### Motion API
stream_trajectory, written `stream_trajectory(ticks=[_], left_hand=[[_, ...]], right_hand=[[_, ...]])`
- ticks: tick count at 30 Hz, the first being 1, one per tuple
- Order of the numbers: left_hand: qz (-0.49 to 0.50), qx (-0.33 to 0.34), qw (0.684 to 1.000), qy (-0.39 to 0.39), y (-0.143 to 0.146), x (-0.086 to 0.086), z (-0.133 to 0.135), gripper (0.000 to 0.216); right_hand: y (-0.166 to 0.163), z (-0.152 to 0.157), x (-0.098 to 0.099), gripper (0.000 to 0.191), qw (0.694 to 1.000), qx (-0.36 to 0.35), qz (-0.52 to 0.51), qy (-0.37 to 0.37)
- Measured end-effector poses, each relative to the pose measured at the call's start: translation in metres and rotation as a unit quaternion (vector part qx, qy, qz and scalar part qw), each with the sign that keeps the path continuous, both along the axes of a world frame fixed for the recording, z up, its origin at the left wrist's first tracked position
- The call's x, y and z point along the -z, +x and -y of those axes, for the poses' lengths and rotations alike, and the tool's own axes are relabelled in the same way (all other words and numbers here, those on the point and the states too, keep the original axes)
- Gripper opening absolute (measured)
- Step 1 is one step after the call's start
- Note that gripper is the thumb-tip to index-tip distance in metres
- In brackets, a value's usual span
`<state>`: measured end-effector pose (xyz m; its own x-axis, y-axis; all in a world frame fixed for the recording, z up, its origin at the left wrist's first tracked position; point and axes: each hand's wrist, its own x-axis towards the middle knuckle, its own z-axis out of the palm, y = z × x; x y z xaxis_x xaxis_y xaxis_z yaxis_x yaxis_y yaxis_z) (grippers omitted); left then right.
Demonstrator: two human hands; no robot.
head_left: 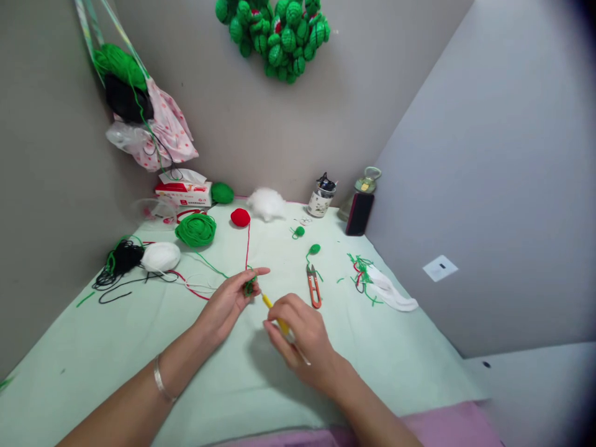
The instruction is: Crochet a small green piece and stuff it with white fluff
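The left hand (230, 298), at the centre of the frame, was pinched shut on a small green crochet piece (250, 286); a red yarn strand (247, 247) ran up from it to a red ball (240, 217); the right hand (302, 338), just right and below, was closed around a yellow crochet hook (274, 315) whose tip met the piece; orange snips (314, 287) lay on the pale green table (93, 360) just right of the hands; a green yarn coil (196, 229) sat upper left of them.
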<state>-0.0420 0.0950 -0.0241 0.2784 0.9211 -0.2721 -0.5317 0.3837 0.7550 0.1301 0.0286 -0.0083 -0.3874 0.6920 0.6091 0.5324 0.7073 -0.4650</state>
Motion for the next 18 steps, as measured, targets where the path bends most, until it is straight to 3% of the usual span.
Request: stream_trajectory(ticks=[2,4,7,12,15,18], left_hand=[[-0.008,0.007,1.0,0.017,0.0,-0.007,0.006,0.026],[-0.014,0.005,1.0,0.027,0.003,-0.015,0.015,0.028],[-0.018,-0.024,0.999,0.03,0.013,-0.022,0.032,0.023],[-0.04,-0.049,0.997,0.032,0.031,-0.025,0.055,0.025],[-0.062,-0.029,0.996,0.05,0.033,-0.025,0.06,0.022],[-0.105,-0.015,0.991,0.083,0.029,-0.026,0.061,0.019]], right_hand=[[0.007,0.005,-0.01,0.009,0.986,0.025,-0.139,-0.092],[0.014,0.008,-0.017,0.015,0.949,0.043,-0.262,-0.169],[0.018,0.008,-0.019,0.029,0.905,0.06,-0.358,-0.223],[0.012,0.009,-0.017,0.009,0.937,0.081,-0.275,-0.201],[0.009,0.01,-0.015,0.013,0.954,0.08,-0.244,-0.154],[0.012,0.01,-0.017,0.011,0.959,0.061,-0.23,-0.155]])
